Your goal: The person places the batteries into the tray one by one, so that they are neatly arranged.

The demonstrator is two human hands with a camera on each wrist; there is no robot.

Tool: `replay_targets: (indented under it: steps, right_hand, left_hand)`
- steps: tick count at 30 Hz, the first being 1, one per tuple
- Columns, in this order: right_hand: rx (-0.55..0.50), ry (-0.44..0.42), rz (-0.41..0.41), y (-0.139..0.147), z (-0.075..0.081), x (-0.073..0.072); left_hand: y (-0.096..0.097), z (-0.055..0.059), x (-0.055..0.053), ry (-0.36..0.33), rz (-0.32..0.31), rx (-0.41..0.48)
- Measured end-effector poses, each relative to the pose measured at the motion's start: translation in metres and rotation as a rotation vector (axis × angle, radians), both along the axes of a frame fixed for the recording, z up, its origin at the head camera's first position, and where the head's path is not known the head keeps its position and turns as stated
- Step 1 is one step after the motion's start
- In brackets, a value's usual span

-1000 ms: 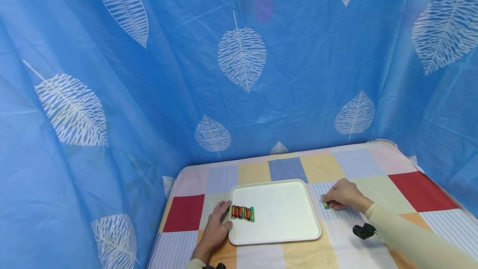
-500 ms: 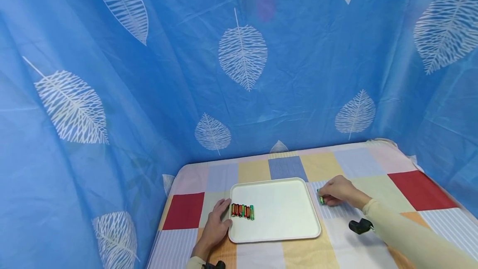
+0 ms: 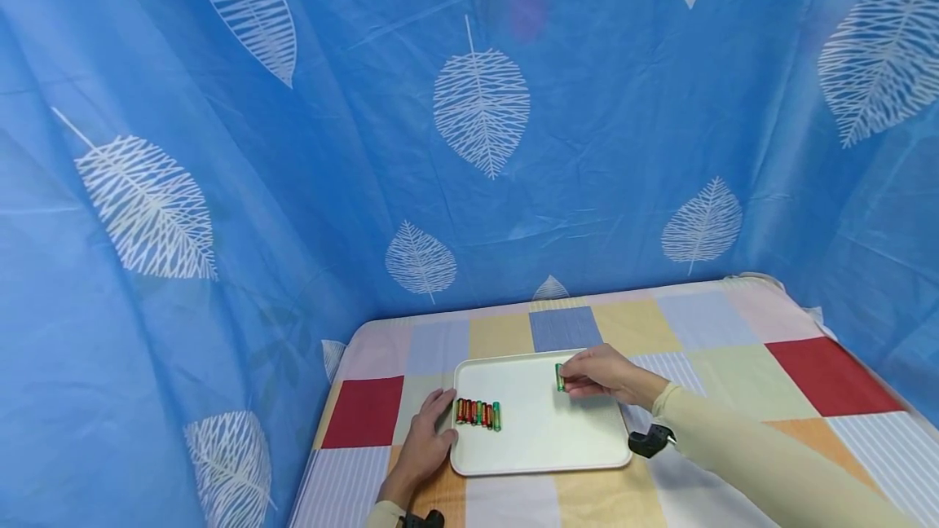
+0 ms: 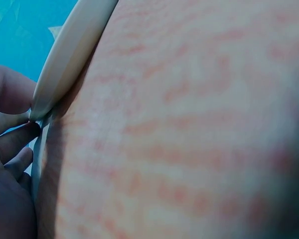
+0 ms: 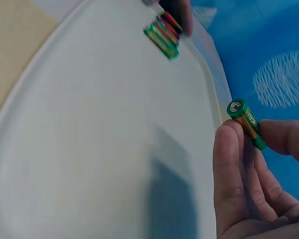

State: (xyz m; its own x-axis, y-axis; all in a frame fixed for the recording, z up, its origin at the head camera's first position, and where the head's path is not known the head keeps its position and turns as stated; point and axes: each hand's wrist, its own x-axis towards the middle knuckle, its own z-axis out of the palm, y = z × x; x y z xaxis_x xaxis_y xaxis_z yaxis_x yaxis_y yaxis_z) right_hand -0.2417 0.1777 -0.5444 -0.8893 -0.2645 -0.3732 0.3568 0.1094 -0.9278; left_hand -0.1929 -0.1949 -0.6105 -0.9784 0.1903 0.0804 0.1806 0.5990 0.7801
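Note:
A green and gold battery (image 3: 560, 377) is pinched between the thumb and fingers of my right hand (image 3: 605, 373). The hand holds it above the right part of a white tray (image 3: 543, 451). In the right wrist view, one end of this battery (image 5: 247, 122) points up toward the camera. My left hand (image 3: 425, 438) rests at the tray's left side, its thumb and fingertips touching the rim. The left wrist view shows those fingers (image 4: 10, 89) against the tray edge (image 4: 72, 55). A row of several red and green batteries (image 3: 478, 414) lies side by side inside the tray's left end.
The tray lies on a table with a patchwork cloth (image 3: 645, 324). Blue curtains with white leaf prints (image 3: 337, 186) hang behind and beside the table. A black device (image 3: 651, 440) is worn at the right wrist, and another (image 3: 423, 520) at the left.
My right hand has picked the green battery off the cloth right of the tray and moved left with it, over the tray. The left hand and the battery row stay in place.

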Motion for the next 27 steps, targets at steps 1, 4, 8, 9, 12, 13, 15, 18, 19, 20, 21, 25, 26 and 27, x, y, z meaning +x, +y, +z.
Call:
replay_targets:
  steps: [1, 4, 8, 9, 12, 13, 15, 18, 19, 20, 21, 25, 26, 27]
  right_hand:
    - [-0.002, 0.000, 0.005, -0.009, 0.000, 0.000]
    - [-0.011, 0.009, 0.013, -0.035, -0.001, -0.001]
    - [-0.002, 0.032, 0.019, -0.065, -0.001, -0.001]
    - [0.003, 0.040, 0.025, -0.072, -0.001, 0.000]
    - [0.018, 0.059, 0.040, -0.091, 0.000, 0.001]
    - [0.021, 0.065, 0.045, -0.097, 0.000, 0.002]
    - [0.025, 0.076, 0.051, -0.109, 0.001, 0.002]
    - [0.034, 0.089, 0.055, -0.126, 0.000, 0.002]
    - [0.039, 0.090, 0.057, -0.131, 0.000, 0.002]
    - [0.047, 0.092, 0.059, -0.136, -0.001, 0.002]
    - [0.056, 0.096, 0.058, -0.140, -0.002, 0.002]
    - [0.097, 0.111, 0.049, -0.155, -0.005, 0.002]
    - [0.108, 0.115, 0.044, -0.158, -0.006, 0.002]
    - [0.117, 0.118, 0.037, -0.160, -0.007, 0.002]
  left_hand:
    - [0.000, 0.000, 0.000, -0.001, -0.001, 0.001]
    - [0.000, 0.001, 0.000, 0.002, -0.003, 0.008]
    - [0.000, 0.001, -0.001, 0.011, -0.010, 0.004]
    - [0.001, 0.001, -0.001, 0.014, -0.012, 0.002]
    - [0.000, 0.001, -0.001, 0.019, -0.012, 0.000]
    - [0.000, 0.000, -0.001, 0.016, -0.008, 0.000]
    - [0.000, 0.001, 0.000, 0.003, 0.001, 0.005]
    - [0.000, 0.002, -0.001, -0.010, 0.004, 0.010]
    - [0.000, 0.002, 0.000, -0.016, 0.006, 0.011]
    - [0.000, 0.002, 0.000, -0.014, 0.005, 0.010]
    - [0.000, 0.002, 0.000, -0.015, 0.005, 0.010]
    - [-0.001, 0.001, 0.000, -0.019, 0.007, 0.012]
    - [-0.002, 0.001, 0.000, -0.017, 0.004, 0.010]
    - [-0.002, 0.000, 0.000, -0.021, 0.003, 0.011]
